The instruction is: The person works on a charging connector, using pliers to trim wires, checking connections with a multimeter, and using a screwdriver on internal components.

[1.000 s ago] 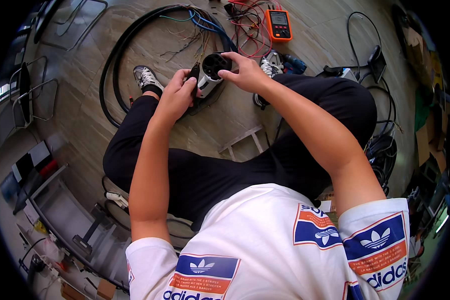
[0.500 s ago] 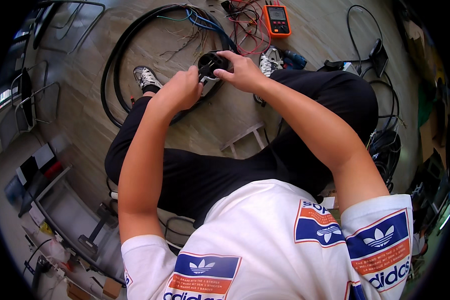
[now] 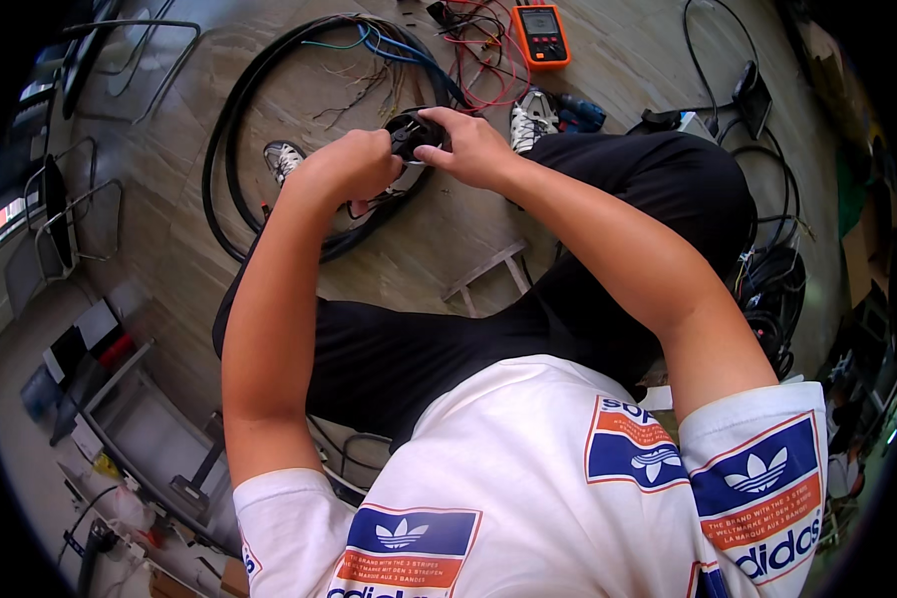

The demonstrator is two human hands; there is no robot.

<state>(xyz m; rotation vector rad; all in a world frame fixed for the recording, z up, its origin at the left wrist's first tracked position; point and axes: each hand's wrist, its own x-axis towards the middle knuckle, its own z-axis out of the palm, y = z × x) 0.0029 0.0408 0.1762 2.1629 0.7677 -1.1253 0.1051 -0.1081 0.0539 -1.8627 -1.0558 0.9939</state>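
Note:
A round black connector (image 3: 427, 131) with hollows in its face is held out over the coiled black cable (image 3: 219, 149). My right hand (image 3: 471, 149) grips its right side, thumb and forefinger bent round the rim. At the connector's left edge, my left hand (image 3: 361, 162) is closed with the back of the hand up. A dark piece shows between its fingertips and the connector, too covered to name. Something thin and dark with a reddish end pokes out below the left hand. Beyond the connector lie the cable's blue and thin bare-looking wires (image 3: 394, 45).
An orange multimeter (image 3: 542, 36) lies at the far right of the coil, beside tangled red and black leads (image 3: 483, 60). A blue tool (image 3: 580, 115) sits by my right shoe (image 3: 534, 122). A small metal frame (image 3: 483, 279) stands between my legs; chairs (image 3: 80, 214) are at left.
My left hand has turned over the connector's left edge, and the thin dark piece with the reddish end now shows below it. The right hand still holds the connector; the view has shifted slightly.

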